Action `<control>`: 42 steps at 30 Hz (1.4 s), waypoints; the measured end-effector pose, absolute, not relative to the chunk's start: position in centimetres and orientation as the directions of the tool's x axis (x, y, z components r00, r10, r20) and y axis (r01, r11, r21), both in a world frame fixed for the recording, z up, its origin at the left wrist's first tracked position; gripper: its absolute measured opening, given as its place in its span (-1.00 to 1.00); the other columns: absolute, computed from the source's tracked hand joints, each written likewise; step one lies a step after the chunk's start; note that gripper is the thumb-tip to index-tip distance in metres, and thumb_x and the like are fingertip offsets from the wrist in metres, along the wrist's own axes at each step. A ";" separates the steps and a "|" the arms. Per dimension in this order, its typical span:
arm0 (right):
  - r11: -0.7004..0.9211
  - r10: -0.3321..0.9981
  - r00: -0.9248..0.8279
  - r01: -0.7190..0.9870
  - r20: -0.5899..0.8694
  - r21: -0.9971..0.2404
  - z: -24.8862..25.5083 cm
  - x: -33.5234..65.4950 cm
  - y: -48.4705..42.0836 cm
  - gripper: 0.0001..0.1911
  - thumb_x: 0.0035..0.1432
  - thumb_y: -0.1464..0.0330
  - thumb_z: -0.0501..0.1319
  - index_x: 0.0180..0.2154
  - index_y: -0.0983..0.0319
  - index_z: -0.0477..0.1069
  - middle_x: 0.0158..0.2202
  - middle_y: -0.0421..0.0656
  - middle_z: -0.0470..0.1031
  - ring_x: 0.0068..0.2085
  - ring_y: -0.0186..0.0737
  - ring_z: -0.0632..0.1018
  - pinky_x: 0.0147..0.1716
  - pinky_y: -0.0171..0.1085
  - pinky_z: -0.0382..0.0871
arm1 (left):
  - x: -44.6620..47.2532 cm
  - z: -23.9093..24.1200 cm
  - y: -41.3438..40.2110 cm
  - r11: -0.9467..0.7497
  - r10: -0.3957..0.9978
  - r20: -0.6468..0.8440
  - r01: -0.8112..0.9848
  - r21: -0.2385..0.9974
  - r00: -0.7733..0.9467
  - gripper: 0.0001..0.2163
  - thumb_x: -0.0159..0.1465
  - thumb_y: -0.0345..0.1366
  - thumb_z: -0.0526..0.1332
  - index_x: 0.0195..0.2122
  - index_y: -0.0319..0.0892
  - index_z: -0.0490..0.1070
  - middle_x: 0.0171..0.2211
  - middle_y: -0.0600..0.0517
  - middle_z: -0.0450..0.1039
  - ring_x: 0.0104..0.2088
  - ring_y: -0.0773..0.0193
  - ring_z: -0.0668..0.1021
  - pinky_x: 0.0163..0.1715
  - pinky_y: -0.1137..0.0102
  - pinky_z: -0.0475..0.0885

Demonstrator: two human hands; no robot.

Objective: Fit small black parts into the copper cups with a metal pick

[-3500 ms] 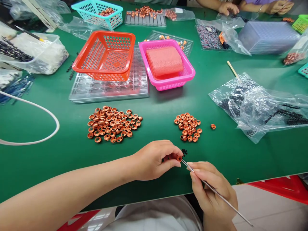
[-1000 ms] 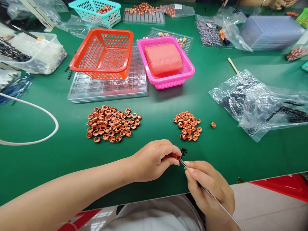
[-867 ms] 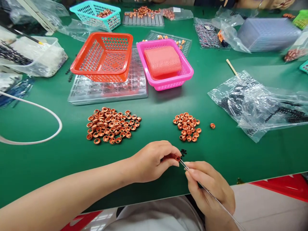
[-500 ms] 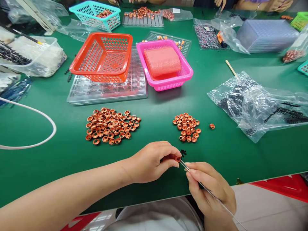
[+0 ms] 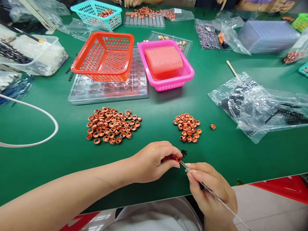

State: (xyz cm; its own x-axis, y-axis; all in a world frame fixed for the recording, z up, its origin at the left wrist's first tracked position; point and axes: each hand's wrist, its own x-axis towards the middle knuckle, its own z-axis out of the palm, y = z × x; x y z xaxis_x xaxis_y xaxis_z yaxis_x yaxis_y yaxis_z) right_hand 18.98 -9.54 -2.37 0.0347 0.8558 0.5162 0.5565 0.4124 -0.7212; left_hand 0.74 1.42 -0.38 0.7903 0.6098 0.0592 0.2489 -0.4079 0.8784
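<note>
Between thumb and fingers, my left hand (image 5: 154, 162) pinches a small copper-coloured ring-like part (image 5: 178, 159) above the table's near edge. My right hand (image 5: 213, 189) is closed around metal tweezers (image 5: 186, 166), whose tips reach the part in my left hand. Whether the tips grip anything is too small to tell. Just beyond my left fingertips lie tiny black pieces (image 5: 183, 153). Farther off sit two piles of the same copper parts, a larger left pile (image 5: 112, 125) and a smaller right pile (image 5: 187, 127), with one loose copper part (image 5: 213, 126) to the right.
An orange basket (image 5: 103, 75) stands on clear plastic trays (image 5: 108, 93). Beside it, a pink basket (image 5: 170, 85) holds pink foam (image 5: 165, 59). On the right lies a plastic bag of black parts (image 5: 255, 102). A white cable (image 5: 56, 126) loops in at left. Other people's hands (image 5: 280, 5) show at the back.
Both hands keep nearly the same pose, with the tweezers still at the copper part. The whole view has shifted very slightly.
</note>
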 end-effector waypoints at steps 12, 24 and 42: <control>0.413 0.849 0.042 0.568 0.526 -0.712 -2.5 19.0 -9.6 -0.68 0.10 0.62 0.22 -0.12 0.21 0.40 -0.19 -0.10 0.54 -0.20 -0.19 0.58 -0.28 -0.19 0.59 | 0.7 -0.4 1.4 -0.389 0.608 0.052 0.240 0.889 0.793 -0.91 0.27 -0.39 0.20 -0.21 -0.23 0.43 -0.39 0.01 0.49 -0.37 0.33 0.48 -0.31 0.46 0.41; 0.398 0.851 0.073 0.555 0.519 -0.730 -2.4 18.9 -9.6 -0.70 0.10 0.62 0.23 -0.15 0.22 0.41 -0.20 -0.10 0.55 -0.21 -0.20 0.59 -0.29 -0.20 0.58 | 0.6 -0.5 1.4 -0.382 0.604 0.050 0.235 0.894 0.795 -0.90 0.28 -0.38 0.20 -0.19 -0.20 0.42 -0.35 0.02 0.50 -0.35 0.34 0.49 -0.29 0.47 0.41; 0.395 0.859 0.080 0.527 0.506 -0.753 -2.4 19.0 -9.7 -0.65 0.07 0.66 0.23 -0.13 0.21 0.40 -0.20 -0.09 0.55 -0.21 -0.19 0.58 -0.28 -0.18 0.56 | 0.7 -0.5 1.5 -0.397 0.610 0.062 0.237 0.887 0.790 -0.91 0.27 -0.39 0.20 -0.21 -0.20 0.43 -0.40 0.03 0.49 -0.37 0.33 0.49 -0.32 0.48 0.40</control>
State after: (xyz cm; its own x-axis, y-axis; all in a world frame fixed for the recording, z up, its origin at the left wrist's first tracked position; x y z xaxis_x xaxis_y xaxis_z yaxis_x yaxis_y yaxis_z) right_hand 18.98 -9.66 -2.43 0.0804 0.8585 0.5064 0.5270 0.3947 -0.7527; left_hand 0.68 1.46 -0.50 0.7901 0.6098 0.0617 0.2368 -0.3965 0.8870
